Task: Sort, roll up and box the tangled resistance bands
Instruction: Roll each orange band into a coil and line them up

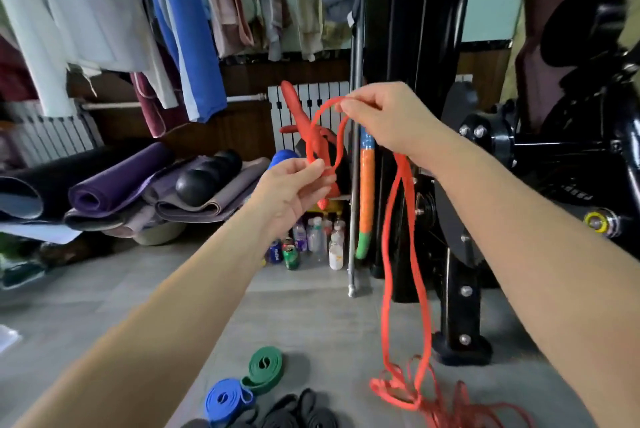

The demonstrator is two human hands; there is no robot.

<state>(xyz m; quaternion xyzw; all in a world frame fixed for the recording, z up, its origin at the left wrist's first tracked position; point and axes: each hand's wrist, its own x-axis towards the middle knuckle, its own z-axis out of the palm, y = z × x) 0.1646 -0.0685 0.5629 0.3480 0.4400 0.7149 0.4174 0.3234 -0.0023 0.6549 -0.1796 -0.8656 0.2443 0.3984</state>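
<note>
Rolls lie lower centre: green band (265, 372), blue band (227, 400), black bands (304, 410). Left hand (294, 190) and right hand (384, 115) pinch the red band (401, 254), unrolled; boxing apparently remains.

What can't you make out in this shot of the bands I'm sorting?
Head view, red band: its heap on the floor runs off the bottom edge, so the tangle's extent is hidden.
Head view, black bands: cut by the bottom edge; their count is unclear.
Head view, left hand and right hand: fingers cover the band where they pinch it.
</note>
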